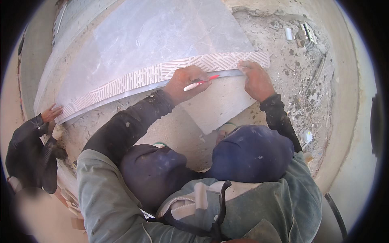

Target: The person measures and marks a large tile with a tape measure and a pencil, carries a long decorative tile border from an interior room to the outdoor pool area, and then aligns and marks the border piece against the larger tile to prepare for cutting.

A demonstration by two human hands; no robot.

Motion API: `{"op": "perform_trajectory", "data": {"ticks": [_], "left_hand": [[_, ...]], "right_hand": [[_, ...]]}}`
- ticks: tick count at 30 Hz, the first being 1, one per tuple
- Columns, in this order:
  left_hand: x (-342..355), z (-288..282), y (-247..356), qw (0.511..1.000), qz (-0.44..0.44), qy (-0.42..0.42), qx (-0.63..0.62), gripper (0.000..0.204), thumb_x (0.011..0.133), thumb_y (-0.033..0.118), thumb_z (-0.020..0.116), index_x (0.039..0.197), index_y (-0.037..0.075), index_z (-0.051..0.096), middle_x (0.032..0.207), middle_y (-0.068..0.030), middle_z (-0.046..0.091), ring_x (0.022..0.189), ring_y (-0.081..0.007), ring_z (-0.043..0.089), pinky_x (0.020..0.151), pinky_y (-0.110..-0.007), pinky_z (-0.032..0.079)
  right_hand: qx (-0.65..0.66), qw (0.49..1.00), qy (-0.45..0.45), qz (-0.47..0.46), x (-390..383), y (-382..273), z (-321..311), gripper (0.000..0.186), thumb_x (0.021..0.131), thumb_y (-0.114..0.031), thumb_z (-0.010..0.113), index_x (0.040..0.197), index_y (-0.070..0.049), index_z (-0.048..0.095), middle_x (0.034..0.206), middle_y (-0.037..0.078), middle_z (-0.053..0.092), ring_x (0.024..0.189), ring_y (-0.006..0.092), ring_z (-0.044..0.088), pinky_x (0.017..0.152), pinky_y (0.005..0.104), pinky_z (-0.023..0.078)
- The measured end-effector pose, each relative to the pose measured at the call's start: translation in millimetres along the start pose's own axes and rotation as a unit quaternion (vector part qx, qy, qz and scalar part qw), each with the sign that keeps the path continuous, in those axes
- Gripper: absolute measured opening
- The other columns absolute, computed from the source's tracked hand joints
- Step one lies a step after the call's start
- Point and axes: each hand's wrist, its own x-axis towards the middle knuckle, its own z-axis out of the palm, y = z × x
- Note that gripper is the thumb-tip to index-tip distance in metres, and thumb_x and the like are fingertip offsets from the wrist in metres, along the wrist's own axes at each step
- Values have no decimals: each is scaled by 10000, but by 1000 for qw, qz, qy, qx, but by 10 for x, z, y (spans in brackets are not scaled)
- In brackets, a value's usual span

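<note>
Two hands of the wearer at work in the upper middle of the frame, plus one hand of a second person at the left edge. Left hand (187, 82): closed around a red and white marker (200, 83), tip pointing right along the edge of a long metal straightedge (133, 91). Right hand (254, 79): empty, fingers flat and spread narrow, pressing down on the right end of the straightedge, just right of the marker tip. Straightedge: thin, grey, running from the left side of the frame to the upper middle, bowed by the lens. Patterned strip (162, 73): white, ribbed with short slanted lines, lying just above the straightedge and following it across. Large tile (154, 36): pale grey, glossy, faintly veined, filling the upper centre, above the strip. Smaller slab (219, 106): plain grey, below the straightedge, between the wearer's two forearms, one corner pointing down. Ground (283, 52): dusty, rough, with rubble and scraps at the upper right. Other person's hand (52, 112): at the left edge, dark sleeve, fingers touching the far left end of the strip and straightedge; grip cannot be told. Knees (247, 154): dark blue trousers, dust-marked, lower centre. Sleeves: dark at the wrist, grey-green above.
</note>
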Motion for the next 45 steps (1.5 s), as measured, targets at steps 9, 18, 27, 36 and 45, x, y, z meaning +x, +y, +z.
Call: {"op": "perform_trajectory", "data": {"ticks": [9, 18, 27, 36, 45], "left_hand": [[38, -34, -121, 991, 42, -87, 89, 86, 845, 92, 692, 895, 68, 625, 876, -89, 637, 797, -260, 657, 684, -352, 537], [-140, -287, -123, 972, 13, -148, 181, 60, 834, 85, 648, 873, 93, 603, 890, -70, 618, 799, -250, 648, 675, -354, 535], [-929, -943, -194, 971, -26, -103, 212, 83, 849, 93, 682, 898, 63, 623, 902, -73, 649, 778, -237, 669, 679, -337, 562], [-1641, -1453, -318, 979, -39, 36, 196, 127, 801, 58, 745, 829, 45, 622, 840, -75, 669, 757, -215, 682, 658, -321, 566], [-2337, -2039, -466, 966, -89, 170, 173, 177, 794, 84, 773, 725, 41, 617, 766, -70, 682, 731, -170, 684, 641, -285, 539]], "right_hand": [[-7, 1000, -12, 5, 12, -34, -5, 384, 794, 44, 509, 1142, -8, 662, 1218, 110, 616, 1153, 315, 545, 997, 393, 442], [-14, 999, -28, 9, 33, -12, 13, 422, 778, 56, 505, 1168, -5, 654, 1234, 144, 616, 1192, 329, 533, 1038, 395, 422], [-40, 998, -52, 13, 81, -53, 23, 452, 765, 88, 489, 1178, 4, 652, 1243, 177, 621, 1200, 343, 545, 1052, 394, 423], [-79, 993, -85, -7, 184, -125, 1, 430, 767, 106, 474, 1150, 31, 655, 1231, 196, 617, 1160, 360, 570, 1025, 399, 446], [-77, 991, -105, 10, 240, -247, 3, 441, 750, 123, 470, 1146, 56, 650, 1195, 213, 614, 1155, 358, 574, 1024, 392, 444]]}}
